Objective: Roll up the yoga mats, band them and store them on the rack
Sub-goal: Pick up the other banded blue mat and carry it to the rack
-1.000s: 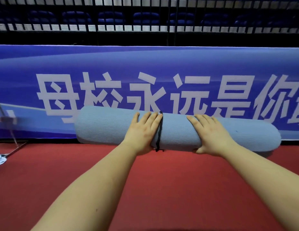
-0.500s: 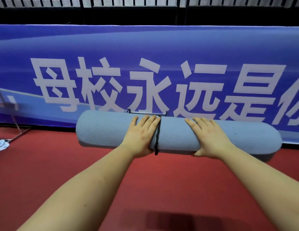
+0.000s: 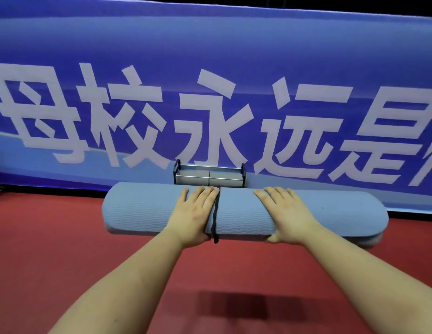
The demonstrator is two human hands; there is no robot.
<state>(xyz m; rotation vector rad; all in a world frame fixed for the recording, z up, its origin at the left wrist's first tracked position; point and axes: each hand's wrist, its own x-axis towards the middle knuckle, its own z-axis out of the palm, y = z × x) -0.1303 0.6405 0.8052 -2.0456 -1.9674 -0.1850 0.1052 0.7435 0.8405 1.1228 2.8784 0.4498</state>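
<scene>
Blue and rolled, the mat (image 3: 236, 210) was banded (image 3: 215, 214); we held it with left hand (image 3: 194, 213) and right hand (image 3: 286, 213) curled over it, just before the rack (image 3: 209, 175), needing lifting onto it next.

Both arms reach forward, left hand (image 3: 194, 214) and right hand (image 3: 288, 213) gripping, fingers spread.

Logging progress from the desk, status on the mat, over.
Left hand and right hand both hold the rolled mat. Black band on. Rack just beyond, nothing between.
</scene>
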